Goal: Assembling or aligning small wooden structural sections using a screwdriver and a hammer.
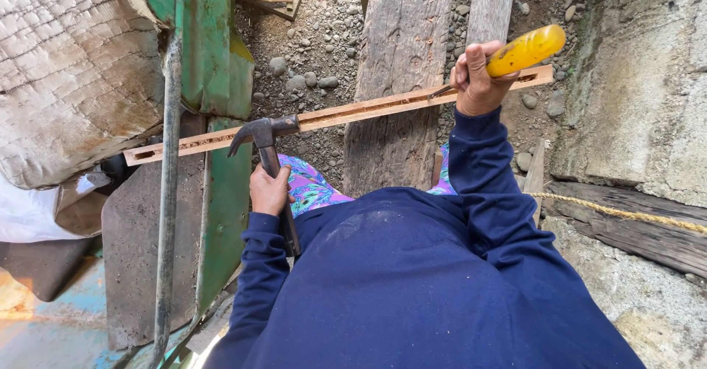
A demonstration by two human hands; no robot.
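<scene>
Hammer (265, 137) is gripped by its handle in the left hand (269, 191), head resting on a slotted strip (346, 113). Yellow-handled chisel (515, 54) is clenched in the right hand (477, 82), tip set on the strip over a plank (401, 67).

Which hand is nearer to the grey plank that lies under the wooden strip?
Right. The right hand, holding a yellow-handled tool, is beside the grey plank; the left hand, gripping a hammer, is farther off.

Claw hammer (266, 142), yellow-handled chisel (515, 56)
</scene>
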